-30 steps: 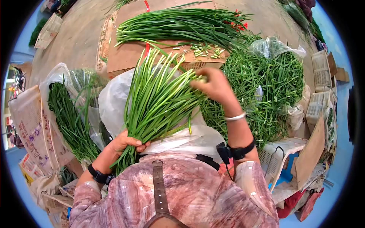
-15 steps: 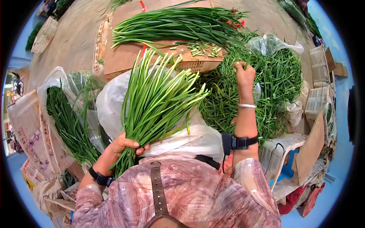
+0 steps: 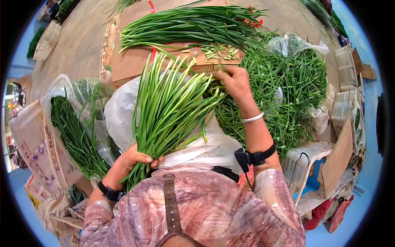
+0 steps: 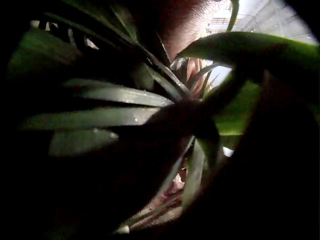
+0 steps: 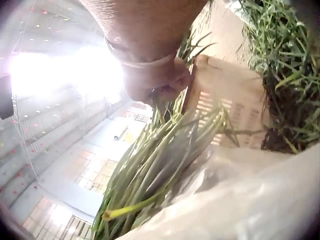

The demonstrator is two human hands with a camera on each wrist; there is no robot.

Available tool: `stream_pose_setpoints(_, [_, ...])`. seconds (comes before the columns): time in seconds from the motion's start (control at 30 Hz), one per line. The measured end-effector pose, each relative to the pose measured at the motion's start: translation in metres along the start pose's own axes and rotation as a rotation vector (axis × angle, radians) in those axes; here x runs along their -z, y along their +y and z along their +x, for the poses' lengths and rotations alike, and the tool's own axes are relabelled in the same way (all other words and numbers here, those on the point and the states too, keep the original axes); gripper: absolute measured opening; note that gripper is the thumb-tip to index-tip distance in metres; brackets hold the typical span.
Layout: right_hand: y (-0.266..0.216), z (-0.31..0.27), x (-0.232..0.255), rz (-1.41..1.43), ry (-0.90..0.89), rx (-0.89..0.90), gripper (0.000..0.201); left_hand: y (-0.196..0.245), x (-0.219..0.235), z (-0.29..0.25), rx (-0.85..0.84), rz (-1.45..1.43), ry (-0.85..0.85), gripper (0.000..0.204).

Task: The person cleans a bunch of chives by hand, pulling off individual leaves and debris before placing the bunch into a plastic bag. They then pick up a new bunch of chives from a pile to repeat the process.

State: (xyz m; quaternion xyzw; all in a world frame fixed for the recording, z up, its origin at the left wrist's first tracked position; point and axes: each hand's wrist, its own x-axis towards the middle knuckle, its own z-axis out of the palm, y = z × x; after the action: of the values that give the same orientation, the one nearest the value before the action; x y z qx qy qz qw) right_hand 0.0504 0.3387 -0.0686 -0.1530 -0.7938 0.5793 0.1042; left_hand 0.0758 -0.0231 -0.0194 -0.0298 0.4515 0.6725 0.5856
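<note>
Loose green bunch point(image 3: 168, 115) is up over the white plastic point(image 3: 119, 103), pale ends fanned toward the cardboard's point(image 3: 133, 68) near edge. Left hand point(image 3: 142, 158) grasps it low, round the leaves. Right hand point(image 3: 236, 84) is by the pale ends, fingers bent, can't tell if they're pinching anything. Looks like picking-over; next move probably needs a light pinch. 1 bigger bundle point(image 3: 189, 26) lies along the cardboard's far edge.

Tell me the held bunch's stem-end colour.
The stem ends are pale yellowish-green, clearest in the head view.
</note>
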Motion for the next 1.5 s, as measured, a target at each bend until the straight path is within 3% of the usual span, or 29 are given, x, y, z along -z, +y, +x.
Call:
stream_pose_setpoints(0.1, [-0.005,0.001,0.034,-0.189,0.139,-0.046,0.019,-0.002,0.004,0.002,0.024,-0.008,-0.021,0.065])
stream_pose_setpoints(0.17, [0.001,0.000,0.033,-0.157,0.069,-0.096,0.022,0.001,0.002,0.001,0.037,0.014,0.005,0.064])
stream_pose_setpoints(0.23, [-0.025,-0.009,0.012,-0.265,-0.183,0.096,0.026,0.002,0.001,0.001,0.050,0.020,0.020,0.064])
stream_pose_setpoints(0.3, [-0.026,-0.013,-0.016,-0.369,-0.121,0.251,0.024,0.003,-0.002,0.001,0.057,0.026,0.040,0.064])
stream_pose_setpoints(0.5, [-0.035,-0.008,-0.035,-0.620,0.006,0.329,0.014,0.006,-0.008,0.000,0.064,0.009,0.072,0.062])
stream_pose_setpoints(0.63, [-0.006,0.006,-0.014,-0.571,0.191,0.203,0.016,0.002,-0.001,0.002,0.078,0.006,0.017,0.062])
stream_pose_setpoints(0.73, [0.016,0.008,0.038,-0.765,0.307,-0.025,0.021,0.004,-0.003,0.001,0.074,0.028,0.038,0.062])
stream_pose_setpoints(0.83, [0.046,-0.010,0.097,-0.793,0.497,-0.074,0.027,0.004,-0.007,0.000,0.046,0.024,0.077,0.057])
stream_pose_setpoints(0.87, [0.070,-0.015,0.117,-0.705,0.561,-0.083,0.027,0.006,-0.011,0.000,0.062,-0.011,0.118,0.055])
stream_pose_setpoints(0.93, [0.108,-0.029,0.155,-0.493,0.616,-0.291,0.026,0.005,-0.012,0.000,0.079,-0.042,0.153,0.053])
stream_pose_setpoints(1.03, [0.120,-0.044,0.175,0.239,0.950,-0.326,0.016,0.001,-0.009,-0.001,0.063,-0.048,0.165,0.051])
stream_pose_setpoints(1.07, [0.133,-0.049,0.186,0.240,0.953,-0.326,0.016,0.002,-0.011,-0.002,0.065,-0.036,0.191,0.051])
stream_pose_setpoints(1.13, [0.163,-0.058,0.201,-0.386,0.952,-0.306,0.017,0.002,-0.012,-0.002,0.066,-0.019,0.214,0.052])
stream_pose_setpoints(1.17, [0.170,-0.061,0.205,-0.385,0.955,-0.305,0.017,0.001,-0.010,-0.002,0.069,-0.074,0.192,0.053])
stream_pose_setpoints(1.23, [0.171,-0.071,0.209,-0.101,0.928,-0.429,0.015,0.000,-0.006,-0.004,0.076,-0.126,0.159,0.055])
stream_pose_setpoints(1.27, [0.177,-0.073,0.210,0.094,0.986,-0.292,0.013,0.001,-0.005,-0.004,0.077,-0.103,0.158,0.055])
stream_pose_setpoints(1.43, [0.074,-0.078,0.197,0.072,0.850,-0.051,0.018,0.008,-0.015,-0.005,0.094,-0.002,0.189,0.059])
stream_pose_setpoints(1.5, [0.040,-0.076,0.205,0.263,0.728,-0.011,0.014,0.005,-0.006,-0.004,0.093,-0.013,0.149,0.060])
